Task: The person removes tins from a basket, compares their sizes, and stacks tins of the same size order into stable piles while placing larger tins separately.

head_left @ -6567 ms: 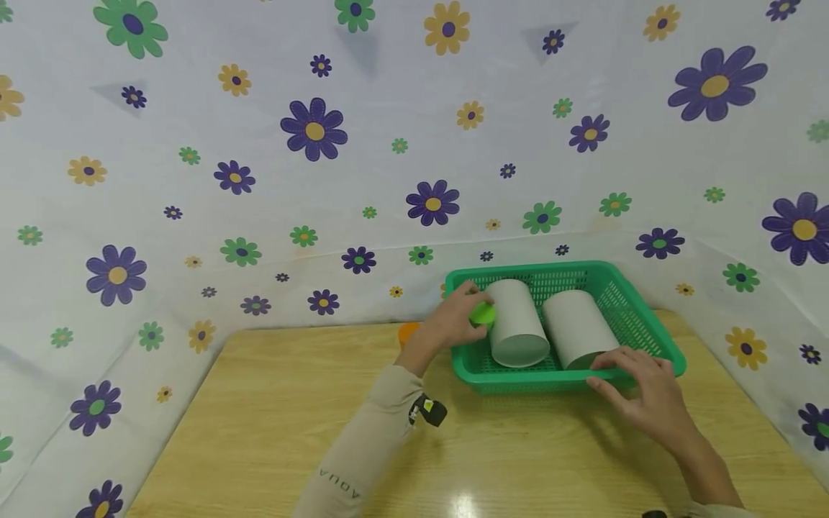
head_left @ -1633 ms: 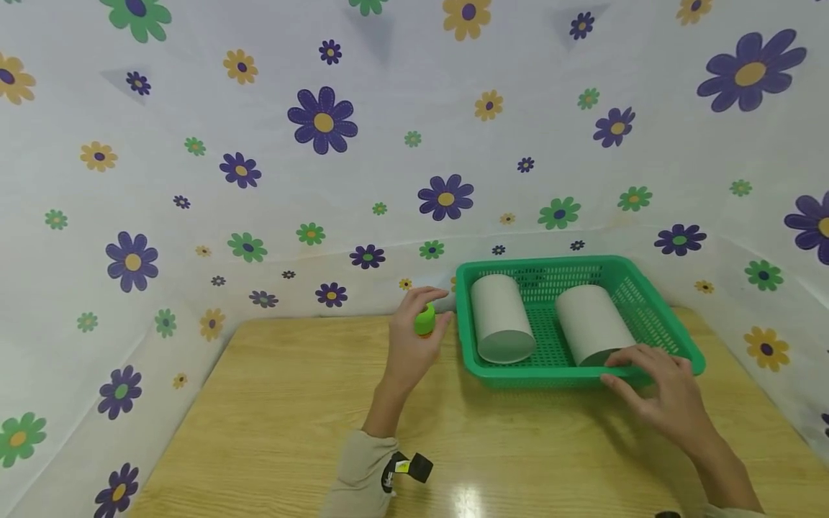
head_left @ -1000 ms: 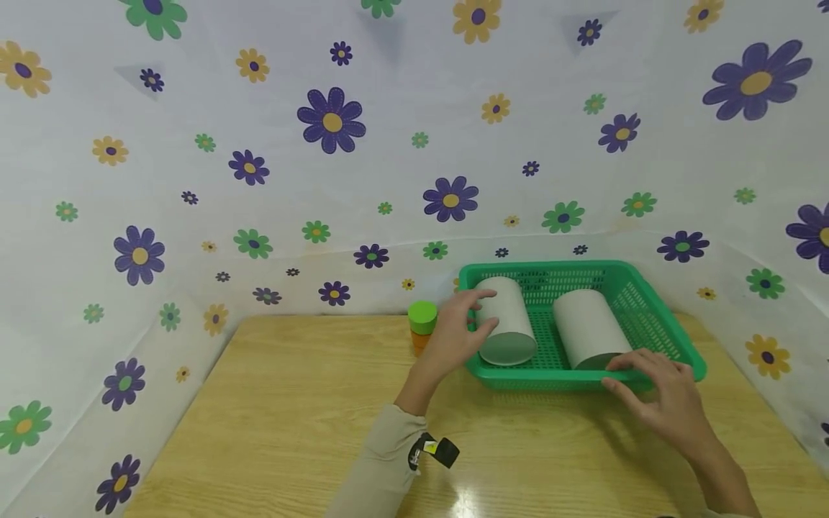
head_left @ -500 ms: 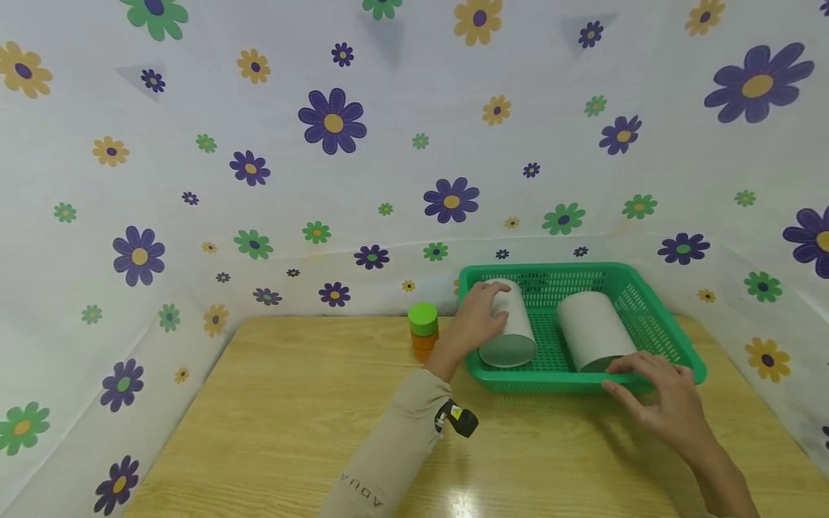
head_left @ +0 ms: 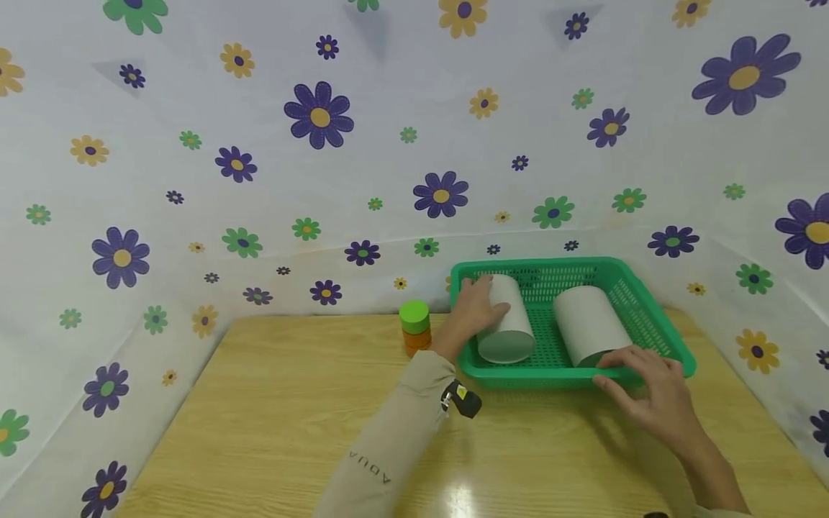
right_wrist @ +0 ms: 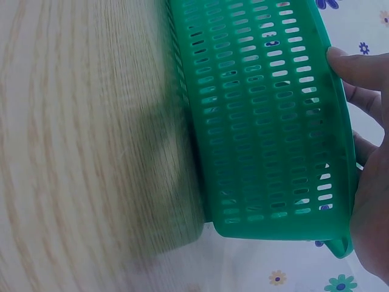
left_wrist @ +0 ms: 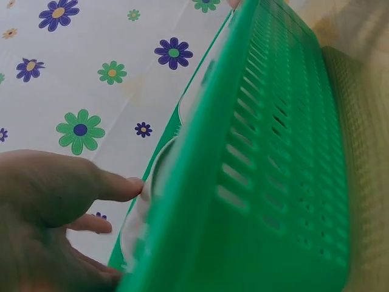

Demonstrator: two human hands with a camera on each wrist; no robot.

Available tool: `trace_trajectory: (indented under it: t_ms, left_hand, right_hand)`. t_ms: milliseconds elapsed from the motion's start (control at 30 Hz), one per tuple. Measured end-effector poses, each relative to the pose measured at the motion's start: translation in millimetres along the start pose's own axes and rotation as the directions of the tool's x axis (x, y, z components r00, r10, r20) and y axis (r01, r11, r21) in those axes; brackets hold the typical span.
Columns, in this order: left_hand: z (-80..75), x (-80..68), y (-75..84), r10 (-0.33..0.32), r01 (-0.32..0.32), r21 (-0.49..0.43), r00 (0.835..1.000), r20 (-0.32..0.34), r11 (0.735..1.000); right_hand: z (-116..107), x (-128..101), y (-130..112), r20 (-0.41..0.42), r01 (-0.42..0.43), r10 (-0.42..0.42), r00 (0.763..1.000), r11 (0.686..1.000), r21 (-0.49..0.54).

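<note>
Head view takes in one flower-printed backdrop [head_left: 382,173] at the far side, one wooden tabletop [head_left: 278,403], one green basket [head_left: 531,378] at its far right and, lying apart inside, a left white cylinder [head_left: 516,322] and a right white cylinder [head_left: 588,322], two in all. One orange container [head_left: 417,338] with a green lid [head_left: 414,315] stands upright just left of the basket. The basket's near wall and the two hands partly hide the cylinders. The left white cylinder lies under the left hand [head_left: 474,306], whose thumb touches it with the fingers spread apart along its left; whether they pinch it I cannot tell. Farther right, the right hand [head_left: 650,392] pinches the basket's near rim, thumb outside, beside the right white cylinder's near end.
</note>
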State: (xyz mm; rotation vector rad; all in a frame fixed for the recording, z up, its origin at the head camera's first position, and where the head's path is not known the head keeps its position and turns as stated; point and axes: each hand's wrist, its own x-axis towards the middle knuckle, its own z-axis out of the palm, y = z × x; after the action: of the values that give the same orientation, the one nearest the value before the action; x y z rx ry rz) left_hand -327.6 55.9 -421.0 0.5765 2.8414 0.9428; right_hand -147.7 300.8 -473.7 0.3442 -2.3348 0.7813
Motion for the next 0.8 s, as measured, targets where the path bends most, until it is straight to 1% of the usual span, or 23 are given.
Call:
trace_trajectory:
  t_ms: [100,200,367,500,667,700,800]
  left_hand:
    - [0.3,3.2,3.4,-0.032,0.032,-0.007,0.998,0.055,0.999]
    - [1.5,6.7,5.6,-0.062,0.066,-0.038,0.993,0.097,0.997]
    - [5.9,13.0,6.3,-0.067,0.077,-0.077,0.989,0.130,0.994]
    - [10.3,15.6,7.0,-0.072,0.092,-0.129,0.986,0.153,0.987]
    - [15.0,14.8,9.8,-0.093,0.128,-0.230,0.983,0.155,0.965]
    - [15.7,14.2,10.4,-0.095,0.131,-0.256,0.984,0.149,0.958]
    - [19.9,14.5,9.4,-0.124,0.171,-0.334,0.980,0.159,0.927]
  right_hand:
    - [0,0,0,0.001,0.005,-0.005,1.000,1.000,-0.003]
    - [0,0,0,-0.001,0.010,-0.010,1.000,1.000,-0.006]
    - [0,0,-1,-0.004,0.012,-0.012,1.000,1.000,-0.002]
    - [0,1,-2,-0.005,0.018,-0.018,1.000,1.000,-0.005]
    - [0,0,-2,0.002,0.011,-0.011,1.000,1.000,-0.007]
    - [-1,0,-2,0.004,0.009,-0.009,1.000,1.000,-0.006]
    - [-1,-1,-2,0.010,0.005,-0.005,1.000,1.000,-0.003]
